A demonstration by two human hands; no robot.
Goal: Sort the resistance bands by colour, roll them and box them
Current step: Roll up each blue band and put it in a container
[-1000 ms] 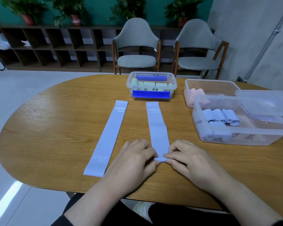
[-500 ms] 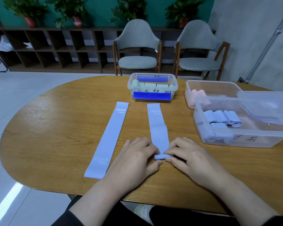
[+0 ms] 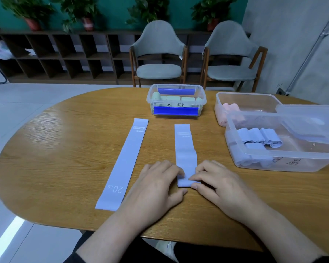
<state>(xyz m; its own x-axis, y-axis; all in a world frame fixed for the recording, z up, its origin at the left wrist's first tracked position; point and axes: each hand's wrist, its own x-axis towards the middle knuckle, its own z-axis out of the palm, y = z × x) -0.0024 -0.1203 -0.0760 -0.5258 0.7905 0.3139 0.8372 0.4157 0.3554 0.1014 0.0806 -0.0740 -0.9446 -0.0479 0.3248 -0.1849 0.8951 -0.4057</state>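
Hands (image 3: 156, 186) (image 3: 220, 186) palm-down, fingers curled pinching band's (image 3: 185, 149) rolled end

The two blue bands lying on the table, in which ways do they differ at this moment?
The left band lies fully flat and untouched; the right band has its near end rolled up, pinched by the left hand and right hand. The left band shows "20 LB" print at its near end; on the right band that end is inside the roll. The right band's flat part looks shorter. Both are pale blue and rest on the wooden table.
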